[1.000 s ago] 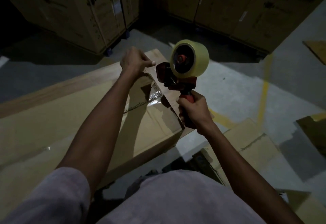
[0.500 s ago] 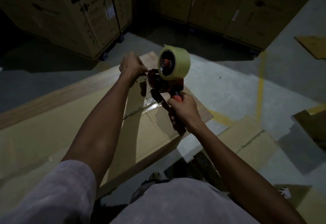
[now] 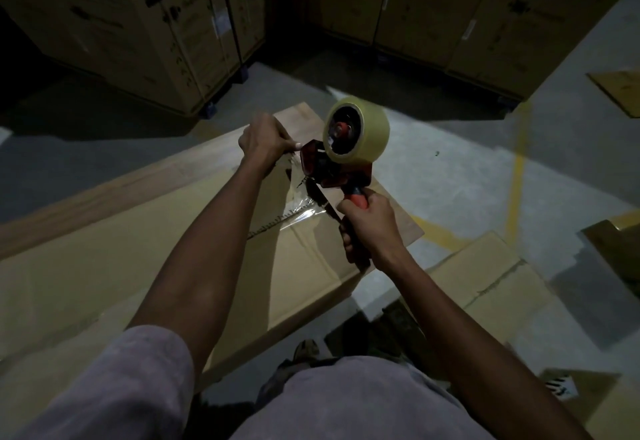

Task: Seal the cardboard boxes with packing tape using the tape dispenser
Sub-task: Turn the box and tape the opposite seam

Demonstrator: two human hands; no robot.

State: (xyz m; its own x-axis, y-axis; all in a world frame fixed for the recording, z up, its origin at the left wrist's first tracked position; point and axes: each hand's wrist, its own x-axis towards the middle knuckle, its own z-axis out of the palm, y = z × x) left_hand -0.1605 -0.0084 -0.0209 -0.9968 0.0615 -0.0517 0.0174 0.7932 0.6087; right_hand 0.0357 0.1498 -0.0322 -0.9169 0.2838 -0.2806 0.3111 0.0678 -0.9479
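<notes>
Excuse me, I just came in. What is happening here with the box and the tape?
A person is taping a flat cardboard box that lies on the floor. The right hand grips the handle of a red tape dispenser that carries a roll of tape, held above the box's far end. The left hand pinches at the dispenser's front, apparently at the loose tape end. Some shiny tape already lies on the box.

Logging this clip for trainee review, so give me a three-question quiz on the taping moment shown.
1. True or false: the right hand grips the tape dispenser by its handle.
2. Where is the left hand? A) flat on the floor B) at the dispenser's front end, above the cardboard box C) on the tape roll
3. Fill in: a clear strip of tape already lies on the ____.

Key: 1 true; 2 B; 3 box.
</notes>
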